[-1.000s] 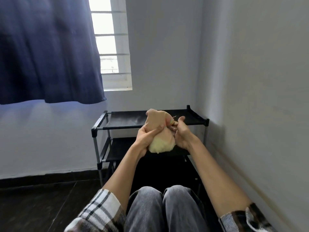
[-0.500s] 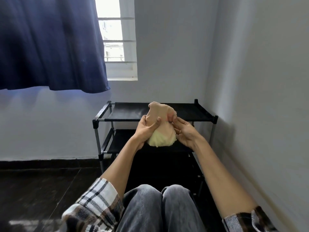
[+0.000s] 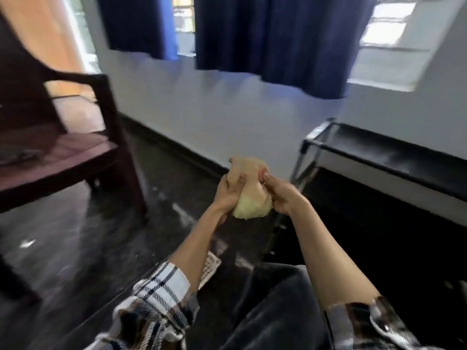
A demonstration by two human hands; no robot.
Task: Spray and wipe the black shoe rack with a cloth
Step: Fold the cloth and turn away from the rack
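A bunched pale yellow-beige cloth (image 3: 251, 195) is held up in front of me between both hands. My left hand (image 3: 226, 192) grips its left side with fingers curled round it. My right hand (image 3: 279, 193) pinches the cloth's right side near the top. The black shoe rack (image 3: 384, 157) with grey metal posts stands against the wall at the right, off to the side of the hands. No spray bottle shows in this blurred view.
A dark wooden chair (image 3: 75, 157) stands at the left on the dark tiled floor (image 3: 101, 236). Navy curtains (image 3: 273, 34) hang over the windows on the far wall. A white flat object (image 3: 209, 270) lies on the floor under my left forearm. My knees fill the bottom.
The view has swung left: the rack has slid from the centre to the right edge and the chair has come into sight. Both hands still hold the cloth.
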